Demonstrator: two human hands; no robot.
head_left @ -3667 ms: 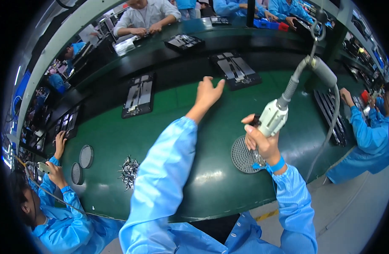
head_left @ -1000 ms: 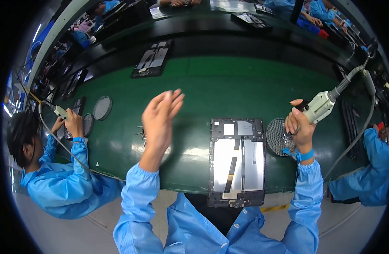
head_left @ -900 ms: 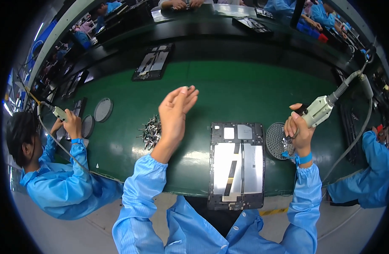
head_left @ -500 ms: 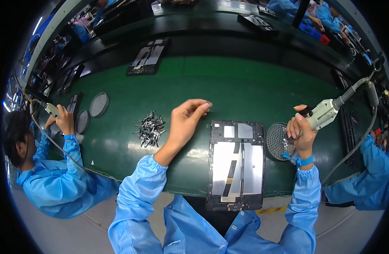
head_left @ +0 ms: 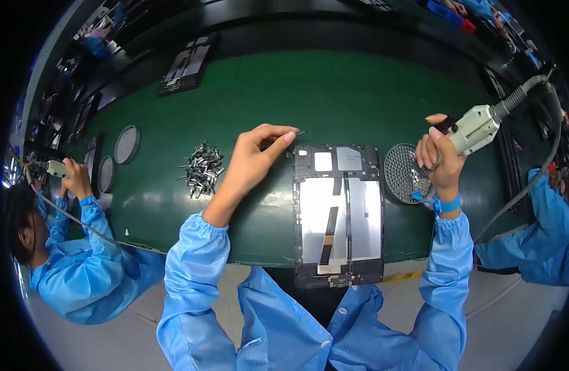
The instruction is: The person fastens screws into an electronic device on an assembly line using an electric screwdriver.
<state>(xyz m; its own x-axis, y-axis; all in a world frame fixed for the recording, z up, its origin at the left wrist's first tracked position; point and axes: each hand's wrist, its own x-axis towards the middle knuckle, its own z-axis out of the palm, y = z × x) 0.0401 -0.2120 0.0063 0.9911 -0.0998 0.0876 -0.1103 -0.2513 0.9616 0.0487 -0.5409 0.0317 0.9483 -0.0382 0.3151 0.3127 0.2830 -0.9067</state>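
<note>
My left hand (head_left: 254, 154) is closed in a pinch on a small dark part (head_left: 302, 132), just past the far left corner of an opened tablet (head_left: 366, 222). The tablet lies with its silver inside, dark frame and flat cables facing up, its near end reaching over the table edge. My right hand (head_left: 444, 157) is wrapped round a pale electric screwdriver (head_left: 476, 130) with a cable at its far end. Beneath that hand, a round grey dish (head_left: 397, 166) with a dimpled bottom holds tiny screws. Left of my left hand lies a pile of small black-and-silver parts (head_left: 202, 170).
Another opened tablet (head_left: 186, 63) lies at the far left of the green table (head_left: 284, 86). Two round dishes (head_left: 127, 144) stand near a co-worker (head_left: 80, 247) on the left, who holds a similar screwdriver. A blue sleeve (head_left: 535, 216) shows at the right. The screwdriver's cable (head_left: 522, 198) hangs at the right.
The view has shifted, so the tablet and table sit higher in the picture. The small part in my left fingertips now sticks out plainly toward the right. My right hand still holds the screwdriver.
</note>
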